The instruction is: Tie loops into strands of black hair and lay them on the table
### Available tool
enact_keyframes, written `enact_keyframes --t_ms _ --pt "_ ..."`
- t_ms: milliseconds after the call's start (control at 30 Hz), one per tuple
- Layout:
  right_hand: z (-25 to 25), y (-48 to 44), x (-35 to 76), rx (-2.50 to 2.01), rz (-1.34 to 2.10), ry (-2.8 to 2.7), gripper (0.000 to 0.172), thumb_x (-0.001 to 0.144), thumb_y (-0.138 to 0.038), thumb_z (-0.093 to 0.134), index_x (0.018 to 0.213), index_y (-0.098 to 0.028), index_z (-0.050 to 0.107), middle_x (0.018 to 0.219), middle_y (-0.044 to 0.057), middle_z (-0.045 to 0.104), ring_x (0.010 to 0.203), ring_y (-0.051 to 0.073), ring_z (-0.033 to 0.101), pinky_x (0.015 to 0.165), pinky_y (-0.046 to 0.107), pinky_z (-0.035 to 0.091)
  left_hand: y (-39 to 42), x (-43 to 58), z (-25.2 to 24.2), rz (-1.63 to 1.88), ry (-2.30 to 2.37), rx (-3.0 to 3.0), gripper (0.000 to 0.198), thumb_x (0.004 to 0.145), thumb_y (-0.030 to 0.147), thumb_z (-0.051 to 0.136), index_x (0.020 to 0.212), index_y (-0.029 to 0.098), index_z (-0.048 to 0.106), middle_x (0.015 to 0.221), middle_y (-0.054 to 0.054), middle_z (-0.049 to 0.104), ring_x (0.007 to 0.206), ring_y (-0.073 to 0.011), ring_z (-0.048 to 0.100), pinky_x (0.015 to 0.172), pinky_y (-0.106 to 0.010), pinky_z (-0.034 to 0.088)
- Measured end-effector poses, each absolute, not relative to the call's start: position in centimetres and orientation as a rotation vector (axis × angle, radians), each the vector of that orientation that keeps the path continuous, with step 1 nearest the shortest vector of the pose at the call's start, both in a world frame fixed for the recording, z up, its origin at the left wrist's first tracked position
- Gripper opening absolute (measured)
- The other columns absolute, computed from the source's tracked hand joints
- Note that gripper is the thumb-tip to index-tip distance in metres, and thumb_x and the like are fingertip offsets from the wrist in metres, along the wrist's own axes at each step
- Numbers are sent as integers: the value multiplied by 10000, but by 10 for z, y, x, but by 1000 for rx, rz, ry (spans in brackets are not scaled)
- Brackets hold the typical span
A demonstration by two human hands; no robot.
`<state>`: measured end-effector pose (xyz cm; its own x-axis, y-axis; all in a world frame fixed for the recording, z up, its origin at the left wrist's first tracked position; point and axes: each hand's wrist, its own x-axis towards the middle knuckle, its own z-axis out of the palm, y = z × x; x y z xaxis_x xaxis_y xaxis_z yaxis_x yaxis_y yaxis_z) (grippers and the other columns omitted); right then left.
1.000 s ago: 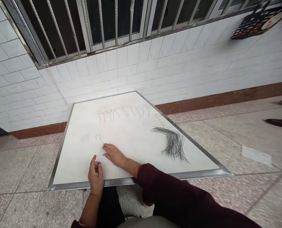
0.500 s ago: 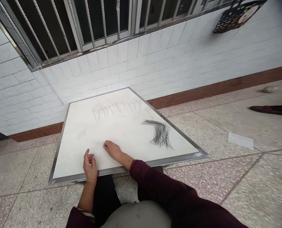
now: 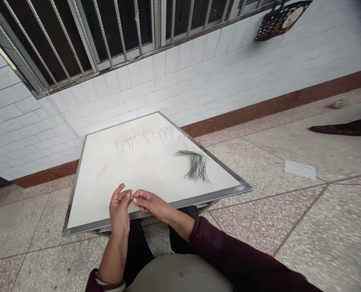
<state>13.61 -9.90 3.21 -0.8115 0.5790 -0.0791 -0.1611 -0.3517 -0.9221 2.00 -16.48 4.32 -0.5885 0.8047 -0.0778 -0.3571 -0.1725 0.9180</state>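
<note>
My left hand [image 3: 120,211] and my right hand [image 3: 152,206] meet over the front part of a white board [image 3: 156,172] with a metal edge. Both are closed in a pinch on a thin dark wire [image 3: 124,180]. Its round loop stands out above my left fingers, and a loose end trails below my right fingers. A brown patch, like tape, covers a left fingertip. Farther back lies a row of looped wires [image 3: 146,134], each with a tail. Right of my hands is a heap of loose dark wires [image 3: 197,165].
A white tiled wall [image 3: 131,95] with a barred window [image 3: 113,32] stands behind the board. A dotted bag [image 3: 273,24] hangs at upper right. On the speckled floor lie a white sheet [image 3: 300,169] and, farther right, another person's dark shoe [image 3: 335,129].
My hands were apart, the right one over the board; now they are together. The wire with its loop now shows between my fingers. The view has shifted slightly right.
</note>
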Motion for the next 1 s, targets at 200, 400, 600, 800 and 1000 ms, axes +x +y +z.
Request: enact_keyframes --t_ms 200,400,600,800,1000 --pt "39 -111 147 -688 1615 -1677 276 843 -448 597 933 -195 532 820 -8 559 628 97 462 601 249 381 -179 31 52 1851 1685 854 544 775 344 705 1277 211 540 812 -19 680 820 -158 631 735 -271 457" --pt "53 -116 158 -696 1217 -1797 156 881 -316 549 988 -204 542 916 35 585 764 144 539 674 279 442 -189 51 53 1563 2080 1329 520 843 373 616 1348 298 516 915 -31 705 867 -193 638 776 -313 464" --pt "48 -110 165 -661 1357 -1669 173 922 -332 473 905 -198 580 778 10 596 686 126 556 650 264 480 -190 62 58 1664 1741 1111 703 819 358 663 1440 239 355 837 -21 686 825 -170 638 810 -312 482" --pt "51 -109 167 -634 1548 -1520 235 884 -405 536 961 -191 598 727 -6 620 618 109 555 621 255 490 -190 64 58 1766 1492 900 708 756 329 735 1379 209 421 818 -13 649 756 -135 602 699 -248 476" --pt "54 -111 164 -591 1554 -1525 253 875 -404 559 1011 -196 608 726 -11 626 608 103 556 618 253 489 -193 66 61 1852 1344 723 667 716 296 773 1316 228 489 811 14 597 753 -112 572 659 -218 460"
